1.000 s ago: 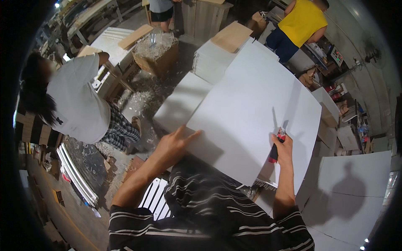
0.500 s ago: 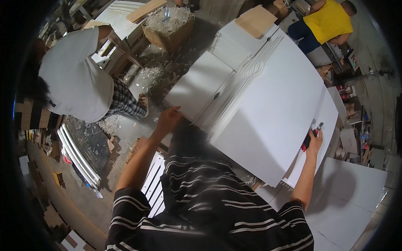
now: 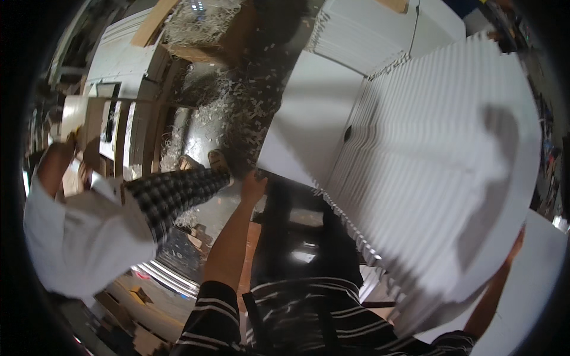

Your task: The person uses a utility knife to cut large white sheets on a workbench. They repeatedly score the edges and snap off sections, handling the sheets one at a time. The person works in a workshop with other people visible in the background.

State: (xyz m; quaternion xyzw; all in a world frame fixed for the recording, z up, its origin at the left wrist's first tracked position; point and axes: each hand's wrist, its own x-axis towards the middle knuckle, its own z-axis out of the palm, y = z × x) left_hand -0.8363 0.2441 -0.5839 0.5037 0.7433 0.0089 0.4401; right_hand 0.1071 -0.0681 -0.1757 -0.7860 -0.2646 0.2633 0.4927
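Observation:
My left hand is at the near left corner of a flat white panel. Its fingers are bent round the corner, though blur softens them. To the right lies a large pile of white sheets, its layers fanned into many parallel ridges. A smooth white face borders the ridges on the right and carries a dark shadow. Along that right edge my right hand reaches up, mostly hidden, so its fingers and anything in them cannot be made out.
On the left, a person in a pale shirt and checked trousers bends close to my left arm. Pale shavings litter the floor, and a box full of them stands farther back. More white panels are stacked at the far side.
The flat top of the big pile now appears as fanned ridges. My right hand has shifted right and down, and its red and black tool is out of sight. My view has turned.

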